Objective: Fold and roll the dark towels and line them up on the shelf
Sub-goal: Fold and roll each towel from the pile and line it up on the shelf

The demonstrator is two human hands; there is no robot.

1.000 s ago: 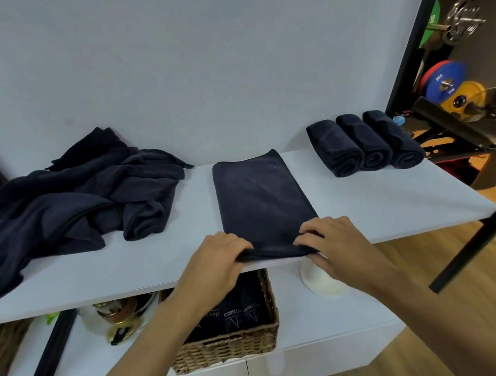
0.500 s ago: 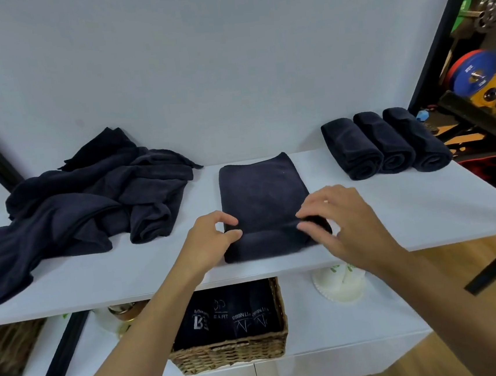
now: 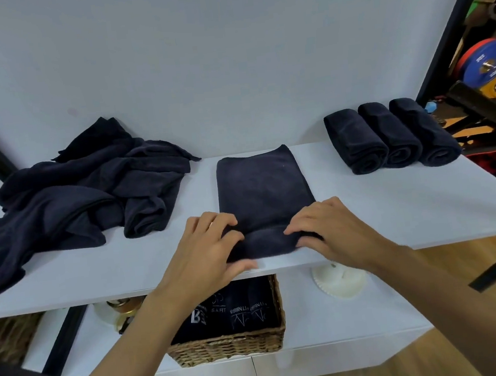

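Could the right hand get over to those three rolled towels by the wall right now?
Probably yes. The right hand is busy on the folded towel, but only bare shelf lies between it and the rolled towels.

White shelf (image 3: 395,216), dark towels (image 3: 263,191)

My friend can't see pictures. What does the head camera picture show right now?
Two bare hands, left hand and right hand, roll the near end of a folded dark towel on a white shelf. Three rolled towels sit in a row at the right, and a heap of loose towels lies at the left.
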